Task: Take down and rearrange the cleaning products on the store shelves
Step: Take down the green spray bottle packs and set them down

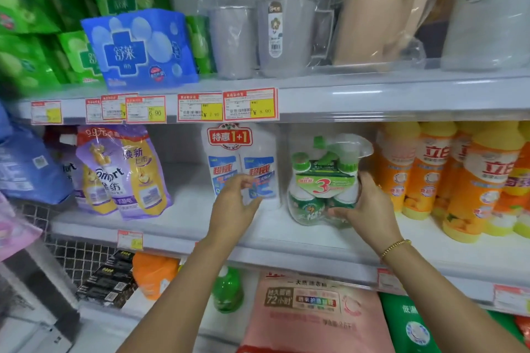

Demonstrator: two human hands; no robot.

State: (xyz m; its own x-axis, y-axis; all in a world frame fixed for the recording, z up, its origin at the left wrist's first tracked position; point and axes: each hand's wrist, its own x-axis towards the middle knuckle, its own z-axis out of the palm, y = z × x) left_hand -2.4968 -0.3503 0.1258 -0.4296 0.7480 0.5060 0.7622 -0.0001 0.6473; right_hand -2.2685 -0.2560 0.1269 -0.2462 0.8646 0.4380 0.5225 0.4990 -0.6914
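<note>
While the right hand (370, 209) grips the green three-bottle spray pack (318, 189) on the middle shelf (286, 228), the left hand (233, 206) hangs loosely curled, holding nothing, just before the white twin-pack (241, 163). Orange bottles (415, 169) stand just right of the right hand.

Shop, yellow price tags (249, 104), stocked product shelves (387, 97)
</note>
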